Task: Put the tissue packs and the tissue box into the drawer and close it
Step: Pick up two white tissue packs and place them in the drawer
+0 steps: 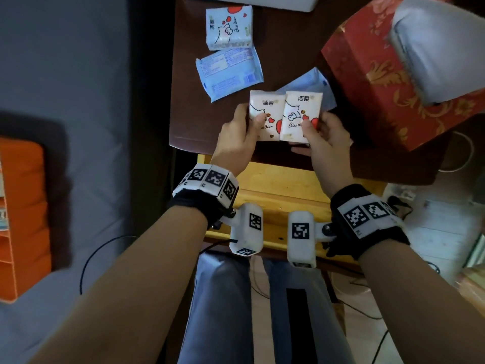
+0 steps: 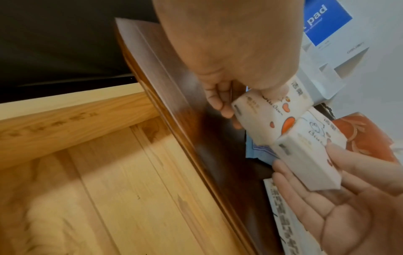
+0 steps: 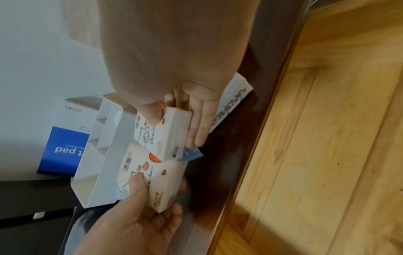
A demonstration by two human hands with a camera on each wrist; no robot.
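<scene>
Left hand (image 1: 237,132): I am pinching one white tissue pack (image 1: 263,116) above the open drawer (image 1: 273,179).
Right hand (image 1: 321,137): I am pinching its twin pack (image 1: 299,115).
Risk: slippery wrappers may be sliding out, missing the drawer.

5 tissue pks (image 1: 265,115), 1 tissue box (image 1: 388,82), 1 drawer (image 1: 275,179)

Dark brown wooden worktop (image 1: 189,119) in the middle, kinda glossy. Left of it there's a bed with a grey sheet (image 1: 78,74), plus something orange (image 1: 23,219) at the far left edge. A white box with a blue "pad" label (image 3: 63,150) stands against a pale wall (image 3: 32,51). Black cables (image 1: 367,313) trail over the light floor on the near right. Lighting's pretty dim.
</scene>
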